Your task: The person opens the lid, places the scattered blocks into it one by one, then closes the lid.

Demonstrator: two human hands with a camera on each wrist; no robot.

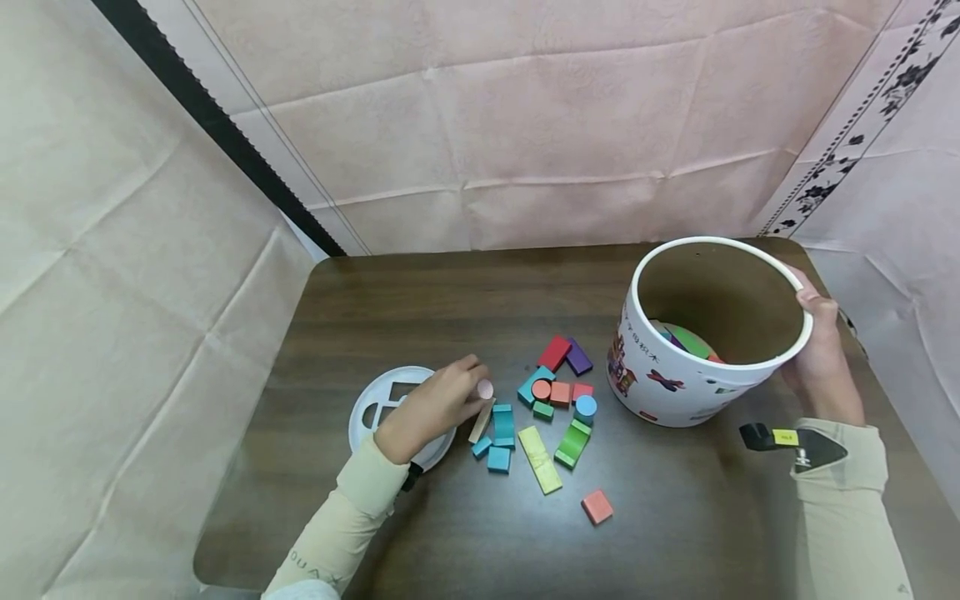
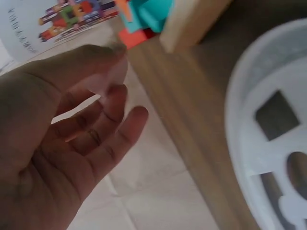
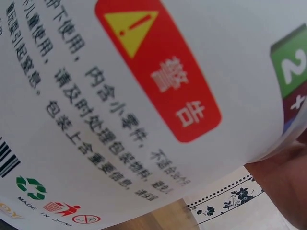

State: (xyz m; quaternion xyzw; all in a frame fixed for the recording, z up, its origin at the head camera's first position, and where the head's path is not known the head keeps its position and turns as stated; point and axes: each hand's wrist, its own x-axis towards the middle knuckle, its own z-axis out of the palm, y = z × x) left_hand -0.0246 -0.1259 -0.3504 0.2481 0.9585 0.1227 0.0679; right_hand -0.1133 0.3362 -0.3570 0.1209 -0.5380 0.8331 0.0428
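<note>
My left hand (image 1: 435,407) pinches a small pale pink round block (image 1: 485,389) between thumb and fingertips. In the left wrist view the same block (image 2: 115,76) shows blurred at the fingertips, while the other fingers curve loosely. Beneath that hand lies a white round lid (image 1: 358,421) with shaped cut-outs, partly covered by the hand and wrist. My right hand (image 1: 821,358) grips a white printed bucket (image 1: 675,393) at its right rim. Its mouth tips toward me, showing a green block (image 1: 692,342) and other coloured pieces inside.
Several coloured blocks lie grouped between lid and bucket, among them a yellow-green plank (image 1: 539,460), a green block (image 1: 573,443) and a red one (image 1: 553,353). Nearer me is a lone salmon square block (image 1: 597,507). Pale cloth (image 1: 525,150) hangs behind the brown table (image 1: 450,292).
</note>
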